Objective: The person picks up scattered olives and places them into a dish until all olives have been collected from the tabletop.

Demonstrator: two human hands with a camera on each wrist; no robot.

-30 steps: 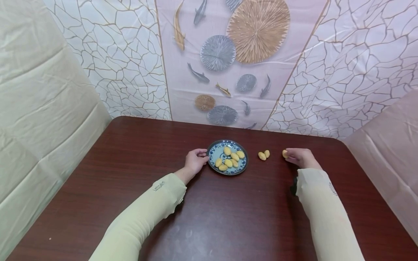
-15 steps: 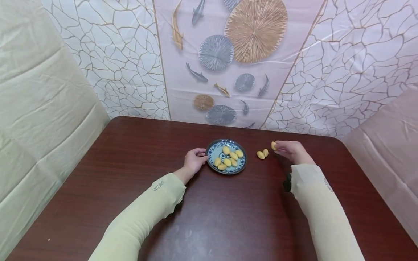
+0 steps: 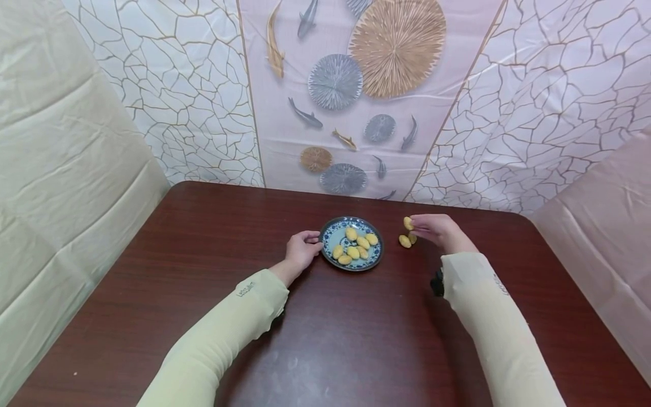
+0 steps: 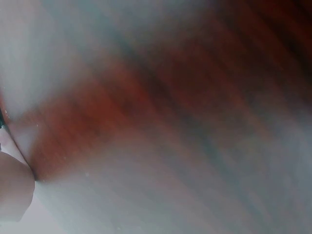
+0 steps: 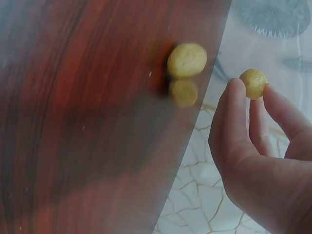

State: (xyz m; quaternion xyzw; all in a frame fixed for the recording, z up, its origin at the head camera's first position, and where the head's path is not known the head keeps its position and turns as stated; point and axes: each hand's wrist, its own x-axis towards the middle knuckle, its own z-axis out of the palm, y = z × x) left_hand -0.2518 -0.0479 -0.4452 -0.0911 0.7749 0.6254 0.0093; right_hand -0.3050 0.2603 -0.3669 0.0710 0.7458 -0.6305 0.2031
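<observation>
Left hand (image 3: 302,250), fingers bent, gripped a blue-patterned plate (image 3: 330,236) by its rim; right hand (image 3: 437,229) lightly pinched one yellow potato-like oval (image 3: 408,223) near two others.

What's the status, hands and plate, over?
Left hand at plate rim. Right hand pinches yellow piece. Two more pieces on table nearby; nothing seen blocking plate.

Dark reddish-brown table (image 3: 356,333), patterned backdrop (image 3: 351,107)
</observation>
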